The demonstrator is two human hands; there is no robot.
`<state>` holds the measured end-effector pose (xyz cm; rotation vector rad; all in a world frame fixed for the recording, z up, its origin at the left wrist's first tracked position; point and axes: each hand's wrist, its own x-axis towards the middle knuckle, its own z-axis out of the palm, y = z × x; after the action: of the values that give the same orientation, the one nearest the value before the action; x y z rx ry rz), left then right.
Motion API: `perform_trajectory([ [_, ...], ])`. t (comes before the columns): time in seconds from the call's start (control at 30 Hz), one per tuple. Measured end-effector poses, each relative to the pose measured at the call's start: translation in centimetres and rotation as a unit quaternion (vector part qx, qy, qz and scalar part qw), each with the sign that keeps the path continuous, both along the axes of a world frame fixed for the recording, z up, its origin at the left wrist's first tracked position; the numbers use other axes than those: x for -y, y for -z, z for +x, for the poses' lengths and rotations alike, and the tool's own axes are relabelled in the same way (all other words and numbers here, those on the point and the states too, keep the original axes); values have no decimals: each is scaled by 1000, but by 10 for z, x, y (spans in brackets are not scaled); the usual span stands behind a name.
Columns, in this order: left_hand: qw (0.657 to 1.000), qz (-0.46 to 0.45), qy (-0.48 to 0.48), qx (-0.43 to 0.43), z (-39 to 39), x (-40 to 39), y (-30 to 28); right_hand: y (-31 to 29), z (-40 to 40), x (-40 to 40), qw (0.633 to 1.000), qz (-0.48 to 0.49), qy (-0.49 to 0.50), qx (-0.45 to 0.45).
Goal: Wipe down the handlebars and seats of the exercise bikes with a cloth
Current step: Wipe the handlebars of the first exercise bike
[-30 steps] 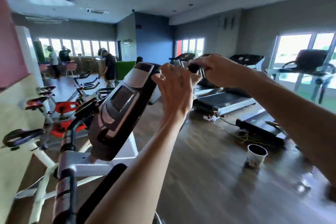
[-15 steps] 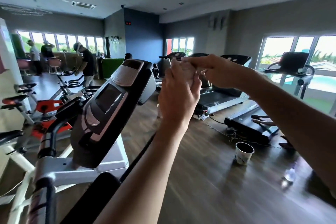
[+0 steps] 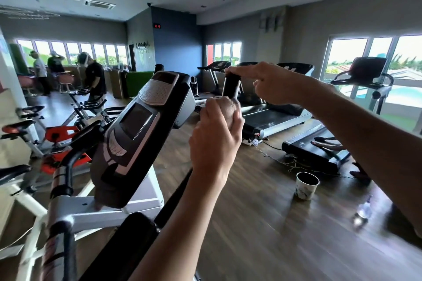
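Mid-wipe on the upright handlebar grip (image 3: 231, 88), just right of the bike's console (image 3: 146, 125). Left hand (image 3: 217, 137) wrapped round a wadded cloth (image 3: 228, 107) against the grip's lower part; right hand (image 3: 271, 85) pinching the top end. Seats not visibly touched, and spin bikes (image 3: 57, 134) left of the console probably still waiting.

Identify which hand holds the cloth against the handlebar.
The left hand, wrapped round the cloth low on the handlebar; the right hand touches only its top end.
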<state>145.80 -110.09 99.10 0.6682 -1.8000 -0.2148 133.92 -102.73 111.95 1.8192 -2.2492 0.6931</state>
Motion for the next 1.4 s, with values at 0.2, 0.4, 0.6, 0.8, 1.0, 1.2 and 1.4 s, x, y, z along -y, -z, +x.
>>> perform_trajectory([
  [0.2,999,35,15,-7,-18,13,-46,1,3,-2,1000,-12,16,-7],
  [0.4,995,80,31,58,11,1,-10,3,5,-3,999,-15,8,31],
  [0.6,984,53,57,158,29,18,-11,7,4,-4,999,-29,0,16],
  [0.8,993,-72,34,83,-3,27,-8,9,4,-2,1000,-25,12,-6],
  [1.0,996,-17,81,-14,-27,31,-45,10,18,0,999,-32,40,5],
  [1.2,995,-45,-32,84,-1,10,12,16,37,-7,997,-22,73,27],
  [1.4,997,-43,69,-11,-18,22,-37,15,42,0,994,-18,106,9],
])
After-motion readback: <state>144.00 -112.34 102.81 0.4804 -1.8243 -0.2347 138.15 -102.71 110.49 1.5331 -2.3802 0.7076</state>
